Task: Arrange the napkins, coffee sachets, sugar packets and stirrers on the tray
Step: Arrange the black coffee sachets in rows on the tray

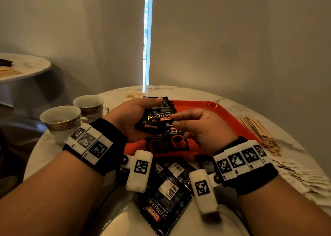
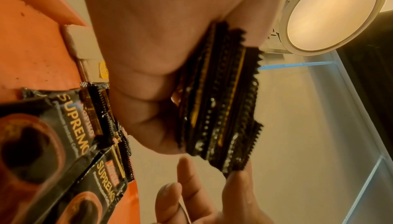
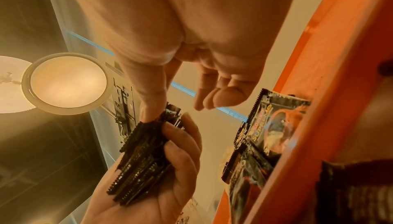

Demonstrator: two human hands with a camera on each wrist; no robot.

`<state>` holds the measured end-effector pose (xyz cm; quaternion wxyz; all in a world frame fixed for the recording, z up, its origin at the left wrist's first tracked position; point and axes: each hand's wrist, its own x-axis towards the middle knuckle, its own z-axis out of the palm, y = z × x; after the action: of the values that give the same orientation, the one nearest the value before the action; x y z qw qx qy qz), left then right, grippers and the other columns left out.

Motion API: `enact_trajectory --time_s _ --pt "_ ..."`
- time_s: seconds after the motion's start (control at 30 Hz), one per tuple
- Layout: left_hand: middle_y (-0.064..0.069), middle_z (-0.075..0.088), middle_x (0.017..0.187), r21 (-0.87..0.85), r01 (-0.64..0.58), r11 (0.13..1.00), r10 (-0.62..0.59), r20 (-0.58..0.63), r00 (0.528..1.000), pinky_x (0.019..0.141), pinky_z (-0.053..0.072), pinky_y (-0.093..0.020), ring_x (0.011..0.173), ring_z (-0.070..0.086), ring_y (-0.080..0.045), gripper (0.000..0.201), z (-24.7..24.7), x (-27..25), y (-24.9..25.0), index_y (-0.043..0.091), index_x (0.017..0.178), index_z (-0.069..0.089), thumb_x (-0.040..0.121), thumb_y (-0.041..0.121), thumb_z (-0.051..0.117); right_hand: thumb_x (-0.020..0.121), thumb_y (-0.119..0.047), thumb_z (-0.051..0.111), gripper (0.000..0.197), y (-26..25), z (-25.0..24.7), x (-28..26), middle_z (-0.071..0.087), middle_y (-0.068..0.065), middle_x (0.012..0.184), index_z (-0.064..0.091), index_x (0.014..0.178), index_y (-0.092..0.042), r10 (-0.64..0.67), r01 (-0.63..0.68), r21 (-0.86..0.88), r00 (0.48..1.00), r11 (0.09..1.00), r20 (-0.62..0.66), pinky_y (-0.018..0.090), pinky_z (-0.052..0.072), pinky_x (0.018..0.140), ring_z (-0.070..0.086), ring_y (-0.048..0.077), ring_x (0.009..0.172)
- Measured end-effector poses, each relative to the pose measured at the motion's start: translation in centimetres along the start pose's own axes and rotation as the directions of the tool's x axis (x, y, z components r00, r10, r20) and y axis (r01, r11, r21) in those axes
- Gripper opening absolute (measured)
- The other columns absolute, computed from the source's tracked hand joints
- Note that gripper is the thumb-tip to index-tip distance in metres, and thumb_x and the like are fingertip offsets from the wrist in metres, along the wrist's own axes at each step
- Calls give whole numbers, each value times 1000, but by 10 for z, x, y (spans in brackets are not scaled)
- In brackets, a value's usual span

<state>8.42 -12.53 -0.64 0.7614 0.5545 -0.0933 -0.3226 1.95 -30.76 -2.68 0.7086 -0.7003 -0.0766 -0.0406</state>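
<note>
My left hand [image 1: 130, 117] grips a stack of black coffee sachets [image 1: 157, 115] above the red tray [image 1: 215, 107]. In the left wrist view the stack [image 2: 223, 101] shows edge-on against my palm. My right hand [image 1: 197, 126] hovers beside it. Its thumb [image 3: 151, 99] touches the stack's [image 3: 144, 157] near edge, and the other fingers hang loosely curled, apart from it. Two sachets [image 1: 176, 141] lie face up side by side at the tray's front. More loose sachets [image 1: 166, 191] lie on the table's near edge, below my wrists.
Wooden stirrers [image 1: 258, 130] lie heaped right of the tray, and white napkins [image 1: 300, 175] are fanned out at the near right. A pale heap of sugar packets [image 1: 133, 94] sits behind the tray. Two cups [image 1: 60, 121] [image 1: 89, 103] stand at the left.
</note>
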Motion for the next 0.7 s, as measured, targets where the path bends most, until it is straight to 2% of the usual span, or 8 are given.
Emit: enact_trajectory --time_s 0.1,0.23,0.3,0.4,0.5,0.6,0.67,0.7 --pt "-21 67 115 8 16 1000 -16 7 1000 85 57 -44 91 69 -32 55 0 -1 1 3 138 53 88 26 58 62 -14 75 17 -1 -1 -1 77 8 92 81 77 -21 -6 6 -17 1000 1000 3 31 57 61 71 21 77" --pt "-22 64 121 28 15 999 -15 -12 1000 103 46 -50 98 67 -34 52 -1 0 -1 3 140 53 95 30 56 61 -12 75 15 -2 1 -2 77 7 89 80 74 -18 -22 21 -7 1000 1000 -6 24 54 53 72 18 73" --pt "-22 64 121 29 11 1000 -11 -9 1000 103 46 -50 98 66 -34 52 -1 1 -1 3 139 54 96 32 56 60 -12 75 15 -3 1 -3 77 7 88 79 75 -17 -23 23 -6 1000 1000 -13 24 53 53 73 18 73" --pt "-21 66 118 14 0 1000 0 -5 1000 87 56 -45 92 68 -33 56 -2 2 -1 3 138 55 93 36 59 60 -15 75 15 -1 -1 -3 77 6 89 79 75 -19 -23 22 -52 999 998 -24 26 54 58 73 17 77" --pt "-19 68 110 -19 0 1000 0 -5 1000 78 56 -40 85 69 -31 60 -3 3 -2 3 134 59 92 45 59 65 -14 77 14 -2 -1 -2 78 5 89 79 78 -18 -56 52 -76 997 996 -46 30 56 66 73 18 83" --pt "-11 67 80 -99 -29 995 19 -97 995 63 57 -33 66 65 -23 40 -3 4 2 8 109 62 93 45 59 82 -1 71 13 -5 -7 1 77 -3 79 75 87 -12 -104 96 -58 981 994 -163 18 52 57 71 5 71" --pt "-4 56 74 -142 -33 989 7 -176 984 57 51 -27 59 57 -16 28 -6 4 4 15 101 56 93 42 60 87 -5 70 17 -4 -15 6 77 -6 80 76 83 -20 -111 94 -74 955 993 -275 19 49 55 68 3 67" --pt "-3 54 75 -159 -28 987 -3 -194 981 58 49 -26 60 54 -15 26 -9 4 6 16 101 55 92 40 60 88 -8 70 17 -2 -21 9 77 -4 85 77 81 -22 -106 86 -77 940 993 -323 23 48 59 68 6 72"
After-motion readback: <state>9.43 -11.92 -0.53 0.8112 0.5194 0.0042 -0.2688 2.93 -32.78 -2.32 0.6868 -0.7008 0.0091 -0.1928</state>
